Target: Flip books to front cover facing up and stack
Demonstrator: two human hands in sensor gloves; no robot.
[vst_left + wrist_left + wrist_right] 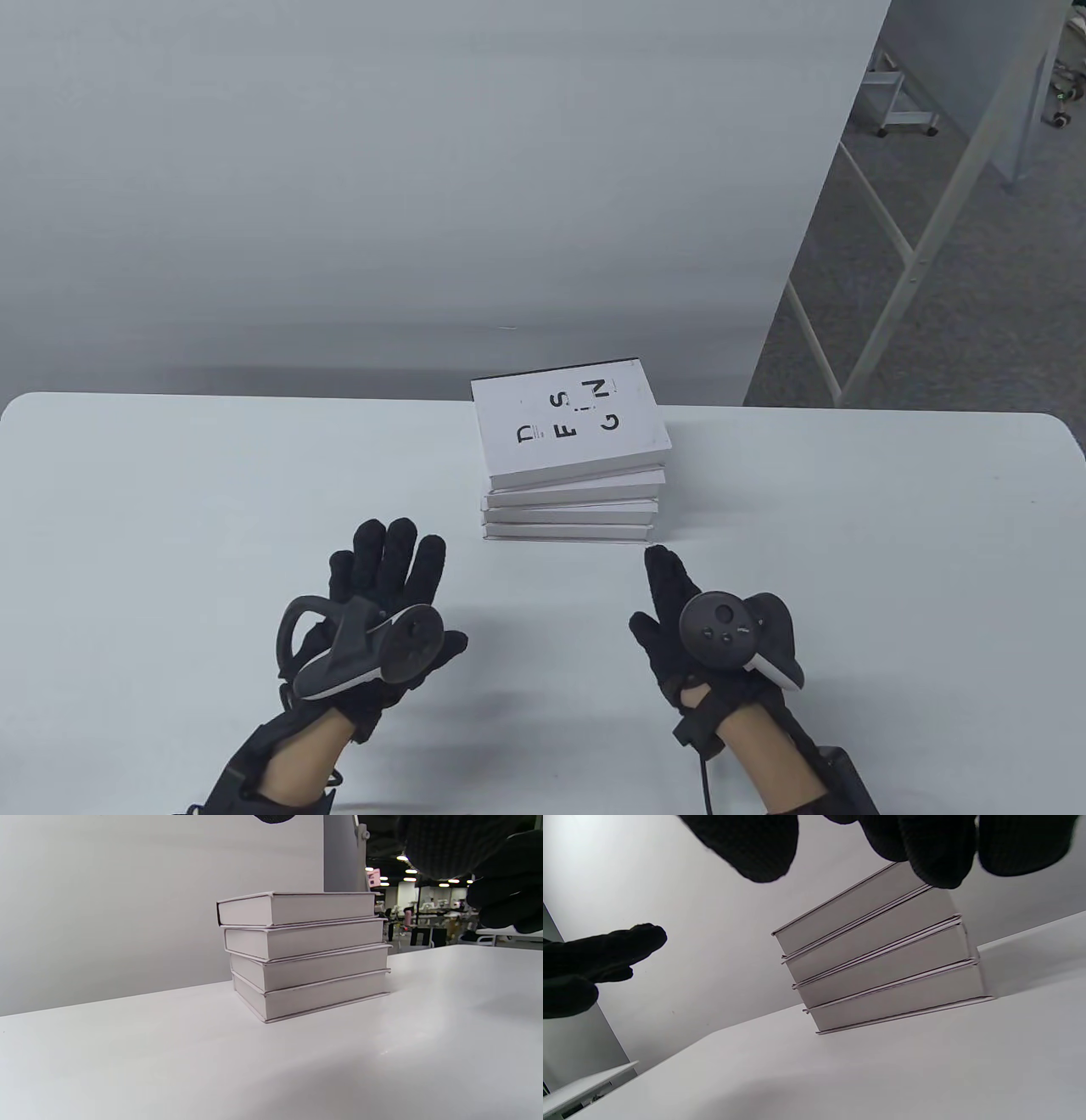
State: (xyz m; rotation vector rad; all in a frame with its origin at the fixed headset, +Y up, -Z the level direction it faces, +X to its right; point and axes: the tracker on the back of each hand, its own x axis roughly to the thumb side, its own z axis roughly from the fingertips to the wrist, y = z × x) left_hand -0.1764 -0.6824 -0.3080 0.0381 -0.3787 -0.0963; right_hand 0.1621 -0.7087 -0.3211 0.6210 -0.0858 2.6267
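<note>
Several white books lie stacked (570, 475) at the middle of the table, slightly staggered. The top book (567, 420) shows a white cover with scattered black letters, facing up. The stack shows from the side in the left wrist view (303, 952) and the right wrist view (882, 959). My left hand (386, 577) hovers open and empty to the left of and nearer than the stack, fingers spread. My right hand (666, 586) is open and empty just in front of the stack's right corner, apart from it.
The white table (170, 526) has a rounded far edge with a grey wall panel behind it. A metal frame (899, 246) stands on the floor at the right, off the table.
</note>
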